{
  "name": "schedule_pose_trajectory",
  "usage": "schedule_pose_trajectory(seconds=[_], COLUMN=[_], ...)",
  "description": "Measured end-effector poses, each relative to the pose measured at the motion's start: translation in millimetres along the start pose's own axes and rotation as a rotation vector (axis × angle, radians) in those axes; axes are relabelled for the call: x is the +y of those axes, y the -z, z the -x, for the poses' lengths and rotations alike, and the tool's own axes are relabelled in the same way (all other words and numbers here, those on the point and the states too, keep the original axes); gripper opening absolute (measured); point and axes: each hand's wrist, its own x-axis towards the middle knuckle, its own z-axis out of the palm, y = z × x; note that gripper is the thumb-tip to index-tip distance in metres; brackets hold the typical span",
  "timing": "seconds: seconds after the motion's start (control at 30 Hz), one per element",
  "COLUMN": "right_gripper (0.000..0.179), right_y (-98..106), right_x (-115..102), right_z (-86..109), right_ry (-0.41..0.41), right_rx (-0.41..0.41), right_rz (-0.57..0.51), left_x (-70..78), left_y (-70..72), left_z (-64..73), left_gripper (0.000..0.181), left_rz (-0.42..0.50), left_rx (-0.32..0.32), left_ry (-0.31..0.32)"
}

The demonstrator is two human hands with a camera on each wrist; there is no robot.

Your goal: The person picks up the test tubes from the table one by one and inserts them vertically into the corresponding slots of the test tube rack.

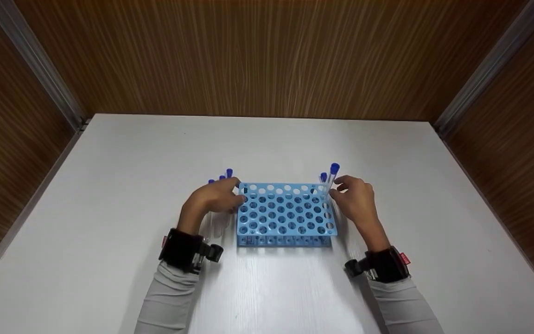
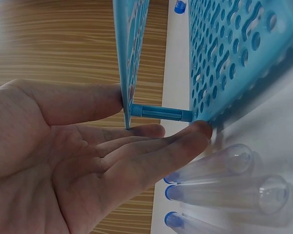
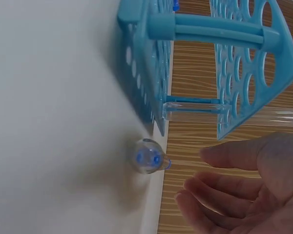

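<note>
Wood-grain walls (image 1: 267, 55), white table (image 1: 285, 292) | blue rack (image 1: 288, 233): mid-table | left hand (image 1: 216, 195): thumb and fingers gripping rack's left end, three capped tubes (image 2: 229, 192) just beside | right hand (image 1: 356, 199): fingers parted, holding nothing, near the blue-capped tube (image 1: 335, 167) in rack's right end

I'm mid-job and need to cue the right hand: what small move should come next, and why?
Probably lower the right hand to pinch the loose tube beside the right end of the rack. The racked tube there already stands in a hole, the right hand looks clear of it, and the left hand holds the opposite end.
</note>
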Motion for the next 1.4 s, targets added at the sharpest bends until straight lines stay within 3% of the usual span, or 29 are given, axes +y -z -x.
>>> schedule_pose_trajectory(seconds=[0.43, 0.9, 1.4], right_gripper=[0.033, 0.040, 0.040], right_y=[-6.7, -5.1, -4.4], right_x=[4.1, 3.6, 2.6], right_z=[-1.5, -3.1, -4.8], right_ry=[-0.013, -0.083, -0.111], right_rx=[-0.021, -0.147, -0.220], right_rz=[0.024, 0.067, 0.082], left_x=[-0.2, -0.9, -1.5], left_y=[0.5, 0.8, 1.1], left_z=[0.0, 1.1, 0.2], left_gripper=[0.064, 0.063, 0.064], left_rz=[-0.002, 0.008, 0.008], left_rx=[-0.005, -0.004, -0.009], left_ry=[-0.004, -0.027, -0.018])
